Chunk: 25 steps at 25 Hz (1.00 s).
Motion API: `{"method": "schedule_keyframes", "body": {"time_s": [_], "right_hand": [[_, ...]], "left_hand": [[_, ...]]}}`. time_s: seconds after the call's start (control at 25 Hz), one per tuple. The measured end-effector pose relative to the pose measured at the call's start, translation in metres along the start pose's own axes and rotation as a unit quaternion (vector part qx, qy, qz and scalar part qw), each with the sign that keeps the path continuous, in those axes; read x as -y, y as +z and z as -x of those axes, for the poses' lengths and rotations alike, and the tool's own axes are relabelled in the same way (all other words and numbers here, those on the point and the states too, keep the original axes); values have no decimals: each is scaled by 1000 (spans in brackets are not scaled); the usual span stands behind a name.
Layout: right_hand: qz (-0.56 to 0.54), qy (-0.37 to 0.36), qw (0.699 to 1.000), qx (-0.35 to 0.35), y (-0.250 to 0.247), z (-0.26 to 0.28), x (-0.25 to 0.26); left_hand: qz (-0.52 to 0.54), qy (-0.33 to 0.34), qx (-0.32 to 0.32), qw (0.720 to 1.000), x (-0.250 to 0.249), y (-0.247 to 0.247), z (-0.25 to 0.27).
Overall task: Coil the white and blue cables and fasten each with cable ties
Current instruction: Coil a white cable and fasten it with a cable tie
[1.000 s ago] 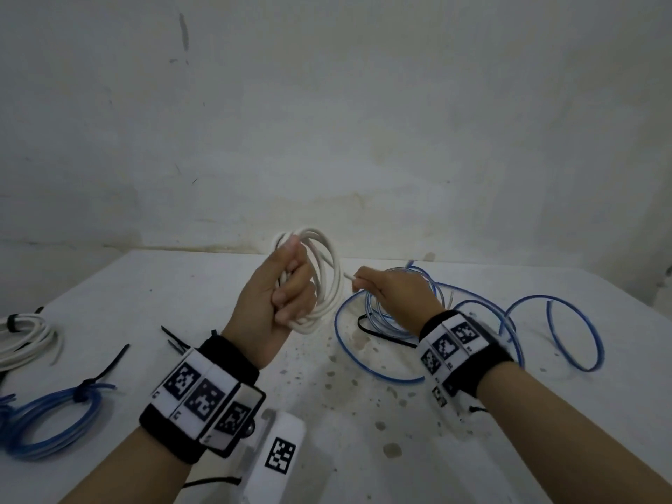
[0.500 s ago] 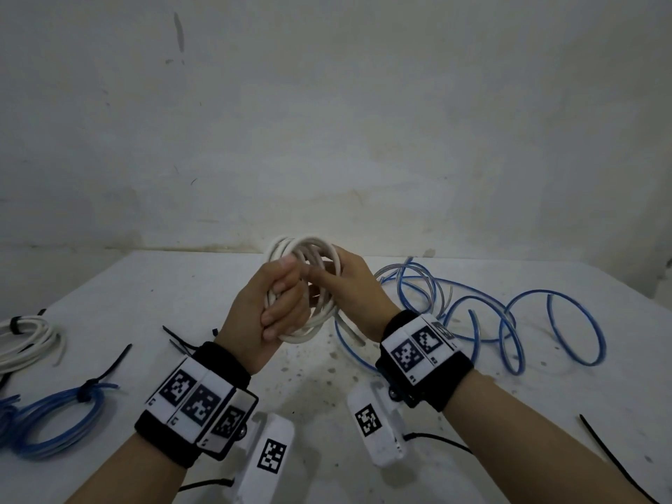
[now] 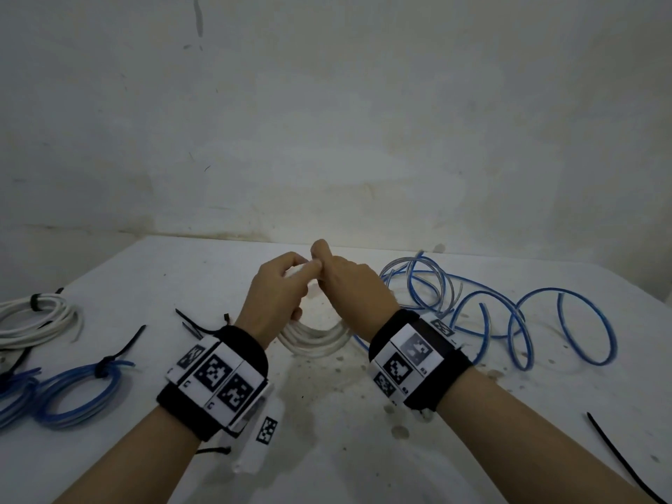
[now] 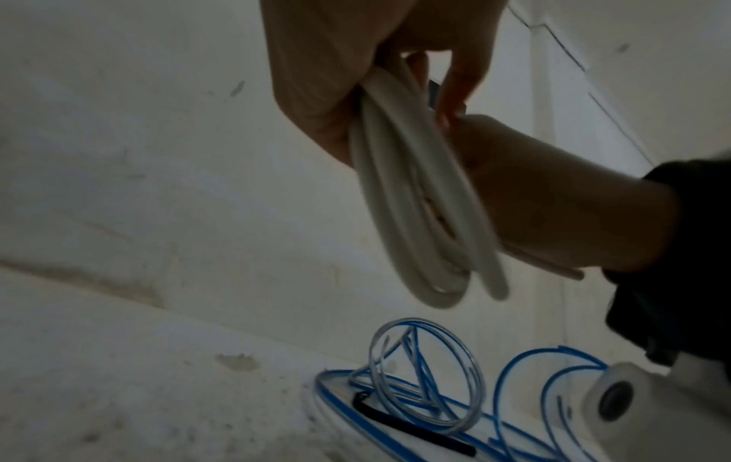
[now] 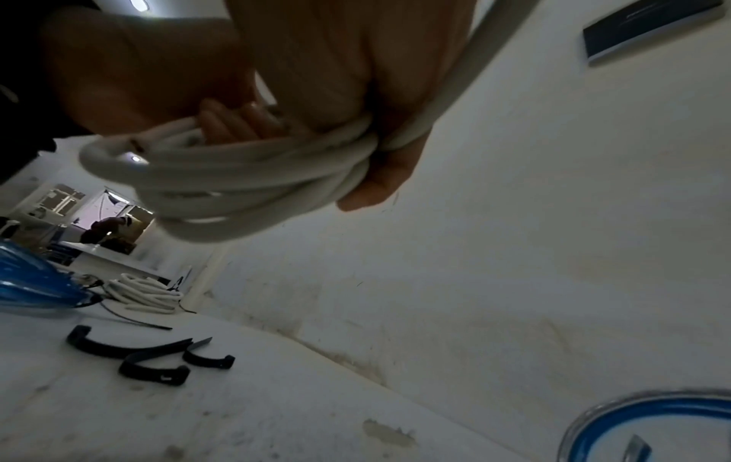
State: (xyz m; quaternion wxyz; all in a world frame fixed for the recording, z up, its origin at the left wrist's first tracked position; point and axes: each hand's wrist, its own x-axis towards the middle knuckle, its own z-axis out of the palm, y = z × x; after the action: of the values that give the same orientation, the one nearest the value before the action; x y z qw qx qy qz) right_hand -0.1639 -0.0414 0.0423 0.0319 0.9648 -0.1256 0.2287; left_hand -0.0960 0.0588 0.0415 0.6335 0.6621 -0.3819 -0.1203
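Observation:
Both hands hold one white cable coil [image 3: 314, 340] above the table's middle; its lower loops hang below the wrists. My left hand [image 3: 280, 289] grips the coil [image 4: 415, 200] on its left side. My right hand [image 3: 349, 281] has fingers curled round the bundle [image 5: 253, 175], and a strand runs up past the palm. The fingertips of both hands meet at the top. The loose blue cable [image 3: 509, 321] sprawls in open loops on the table to the right, untied. A black cable tie [image 4: 411, 428] lies by the blue loops.
A tied white coil [image 3: 36, 318] and tied blue coils [image 3: 72, 391] lie at the left edge of the white table [image 3: 327, 449]. Loose black cable ties [image 5: 150, 359] lie left of centre, and another tie [image 3: 618, 452] at the near right. A wall [image 3: 327, 121] stands behind.
My right hand came from the blue cable to the white coil and took hold of it. Both hands then tipped over, so the coil now hangs below them.

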Motion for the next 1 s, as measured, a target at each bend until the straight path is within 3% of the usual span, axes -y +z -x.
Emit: {"method": "schedule_keyframes", "body": {"time_s": [0.12,0.24,0.44,0.52,0.6,0.68,0.76,0.88,1.0], "right_hand": [[63,-13,984,-167,11,6,3],[46,-30,974,-222,14,6,6],[51,-109,984,-135,2,-1,4],[-85,-42,989,-113,-3,-2,5],[-217,50,971,-88,-6,-3,6],[-234,70,966,-84,-7,-4,7],[-244,70,961,-108,-6,-4,11],[-352,75,922,-141,-5,-1,16],[-481,129,861,-103,-11,-6,16]], "left_hand": [[99,-7,-106,989,3,2,-3],[164,-34,-151,974,4,-1,-9],[5,8,-78,997,2,-9,-11],[68,1,-135,988,2,-8,-13],[170,-37,-183,968,1,-3,-14],[178,-28,-200,963,3,1,-15],[137,34,-206,968,4,1,-16],[150,73,-227,959,0,0,-14],[246,9,-245,938,-2,0,-15]]}}
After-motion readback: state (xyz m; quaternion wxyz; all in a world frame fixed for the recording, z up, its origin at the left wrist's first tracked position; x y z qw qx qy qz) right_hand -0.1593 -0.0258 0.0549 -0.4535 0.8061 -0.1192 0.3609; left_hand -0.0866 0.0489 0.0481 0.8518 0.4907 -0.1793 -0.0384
